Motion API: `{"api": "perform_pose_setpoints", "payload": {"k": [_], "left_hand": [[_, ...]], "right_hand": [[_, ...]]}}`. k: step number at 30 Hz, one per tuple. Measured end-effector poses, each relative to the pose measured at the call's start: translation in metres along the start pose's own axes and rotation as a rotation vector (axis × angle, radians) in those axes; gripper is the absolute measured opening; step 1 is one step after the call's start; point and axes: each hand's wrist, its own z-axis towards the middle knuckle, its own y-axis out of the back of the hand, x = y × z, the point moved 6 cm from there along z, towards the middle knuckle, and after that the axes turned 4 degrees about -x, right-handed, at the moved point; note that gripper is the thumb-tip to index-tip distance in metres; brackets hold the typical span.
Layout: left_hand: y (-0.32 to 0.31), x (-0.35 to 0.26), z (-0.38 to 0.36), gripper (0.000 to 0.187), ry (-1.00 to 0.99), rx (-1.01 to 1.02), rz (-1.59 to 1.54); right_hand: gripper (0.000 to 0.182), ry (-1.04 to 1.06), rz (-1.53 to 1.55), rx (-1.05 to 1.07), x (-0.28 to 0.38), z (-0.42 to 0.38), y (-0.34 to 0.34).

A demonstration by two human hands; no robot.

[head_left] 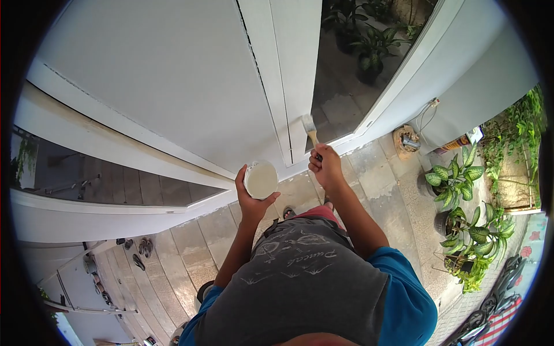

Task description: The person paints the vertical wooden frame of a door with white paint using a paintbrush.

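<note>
In my left hand (252, 203) rests a round tub of whitish paint (262, 180), its open top facing up, with the fingers and thumb spread around its side. My right hand (326, 167) is closed round the handle of a paintbrush (312, 131). The brush's pale bristles point up and away from me, overlapping the white frame beside the dark glass pane (346, 92). To the left of the brush stands a white door panel (173, 75) with dark gaps along its edges.
Potted plants (453, 176) line the paved floor (369, 190) on the right, near an open bag (407, 141) by the wall. Another glass pane (133, 184) lies left. Several sandals (144, 248) sit on the floor at lower left, motorbikes (490, 303) at lower right.
</note>
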Motion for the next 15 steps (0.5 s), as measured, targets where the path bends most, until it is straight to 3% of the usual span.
{"api": "perform_pose_setpoints", "payload": {"k": [5, 7, 11, 15], "left_hand": [[0.0, -0.003, 0.003, 0.107, -0.032, 0.021, 0.023], [0.0, -0.004, 0.004, 0.108, -0.035, 0.015, 0.015], [0.002, -0.005, 0.007, 0.11, -0.071, -0.002, 0.006], [0.003, -0.005, 0.008, 0.11, -0.035, -0.01, -0.061]], "right_hand": [[0.016, 0.313, -0.104, 0.177, 0.099, -0.086, -0.107], [0.016, 0.556, -0.129, 0.412, 0.128, -0.116, -0.14], [0.016, 0.528, -0.133, 0.459, 0.118, -0.089, -0.138], [0.014, 0.395, -0.209, 0.294, 0.034, -0.003, -0.048]]}}
